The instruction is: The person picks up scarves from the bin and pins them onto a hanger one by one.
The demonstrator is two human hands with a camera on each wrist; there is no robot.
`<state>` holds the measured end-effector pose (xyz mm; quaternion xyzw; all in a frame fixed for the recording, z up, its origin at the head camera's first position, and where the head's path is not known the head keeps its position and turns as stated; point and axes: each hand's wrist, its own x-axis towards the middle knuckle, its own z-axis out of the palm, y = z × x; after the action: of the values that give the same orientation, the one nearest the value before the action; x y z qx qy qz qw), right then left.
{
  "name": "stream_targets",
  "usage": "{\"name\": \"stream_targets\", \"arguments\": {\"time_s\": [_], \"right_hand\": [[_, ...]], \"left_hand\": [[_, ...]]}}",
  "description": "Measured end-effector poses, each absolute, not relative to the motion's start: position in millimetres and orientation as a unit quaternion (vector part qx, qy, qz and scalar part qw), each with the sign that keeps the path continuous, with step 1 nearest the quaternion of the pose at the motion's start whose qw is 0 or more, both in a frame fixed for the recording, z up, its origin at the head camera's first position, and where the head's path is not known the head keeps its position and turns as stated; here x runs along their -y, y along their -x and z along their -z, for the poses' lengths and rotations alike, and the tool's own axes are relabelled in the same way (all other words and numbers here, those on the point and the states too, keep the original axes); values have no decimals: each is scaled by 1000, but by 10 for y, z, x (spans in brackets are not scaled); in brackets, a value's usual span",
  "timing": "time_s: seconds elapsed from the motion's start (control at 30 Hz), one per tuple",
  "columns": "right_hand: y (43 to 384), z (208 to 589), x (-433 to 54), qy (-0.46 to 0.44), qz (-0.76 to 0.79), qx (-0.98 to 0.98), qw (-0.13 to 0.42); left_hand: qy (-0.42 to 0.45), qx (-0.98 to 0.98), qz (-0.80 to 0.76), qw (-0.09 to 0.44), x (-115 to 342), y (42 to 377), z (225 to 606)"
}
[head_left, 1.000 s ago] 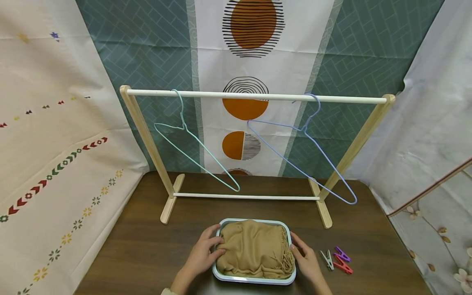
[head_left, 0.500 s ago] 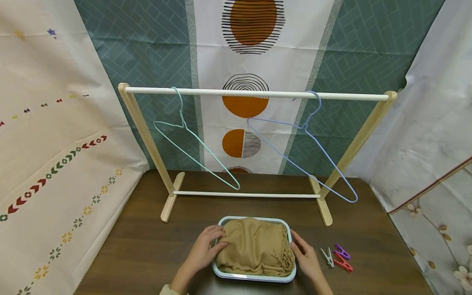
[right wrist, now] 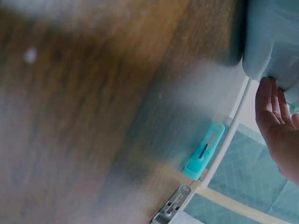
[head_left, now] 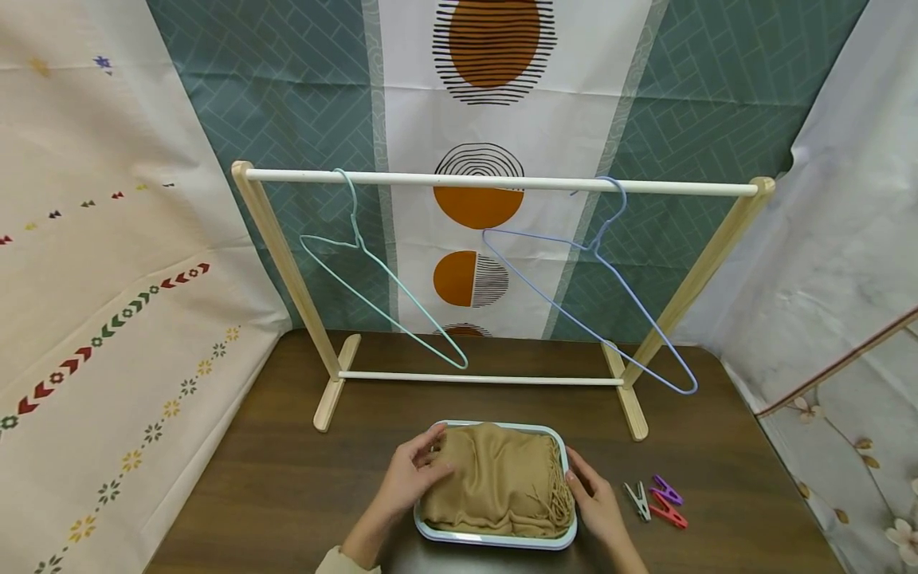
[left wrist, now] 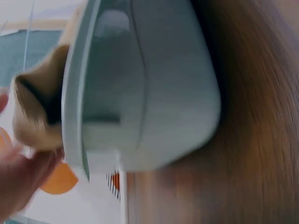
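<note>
A folded tan scarf [head_left: 495,478] with fringe along its right side fills a pale blue-white tray [head_left: 495,543] at the front of the table. My left hand [head_left: 405,476] is at the scarf's left edge, thumb and fingers spread apart over the cloth. In the left wrist view that hand is blurred beside a raised fold of the scarf [left wrist: 29,128] above the rim. On the other side, my right hand [head_left: 598,501] rests against the tray's right side with fairly straight fingers; the right wrist view shows their tips at the outer wall [right wrist: 275,39].
Behind the tray stands a wooden rack with a white top bar [head_left: 445,182]. A mint hanger [head_left: 405,293] and a lilac hanger [head_left: 631,292] hang from it. Grey [head_left: 637,502], purple [head_left: 668,490] and red [head_left: 669,511] clothespins lie right of the tray.
My left hand has shifted right, further over the scarf's left edge, and its fingers have lifted and spread. My right hand stays at the tray's right side.
</note>
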<state>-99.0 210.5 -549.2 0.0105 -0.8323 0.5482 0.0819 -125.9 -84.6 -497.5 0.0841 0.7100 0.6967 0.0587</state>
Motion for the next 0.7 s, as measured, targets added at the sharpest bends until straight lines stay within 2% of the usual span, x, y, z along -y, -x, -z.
{"name": "stream_targets", "arguments": {"time_s": [0.1, 0.2, 0.47, 0.57, 0.7], "right_hand": [[989, 5497, -2108, -9, -551, 830, 84], [987, 5491, -2110, -6, -553, 829, 79], [990, 5486, -2112, -7, -556, 828, 77], [990, 5485, -2110, -5, -554, 829, 76], [984, 5490, -2106, -3, -553, 830, 68]], "left_hand": [[15, -685, -728, 39, 790, 1287, 4968], [57, -683, -727, 41, 783, 1305, 4990], [-55, -718, -681, 137, 847, 1284, 4923], [-94, -741, -650, 137, 839, 1268, 4798], [-121, -766, -621, 110, 814, 1248, 4685]]}}
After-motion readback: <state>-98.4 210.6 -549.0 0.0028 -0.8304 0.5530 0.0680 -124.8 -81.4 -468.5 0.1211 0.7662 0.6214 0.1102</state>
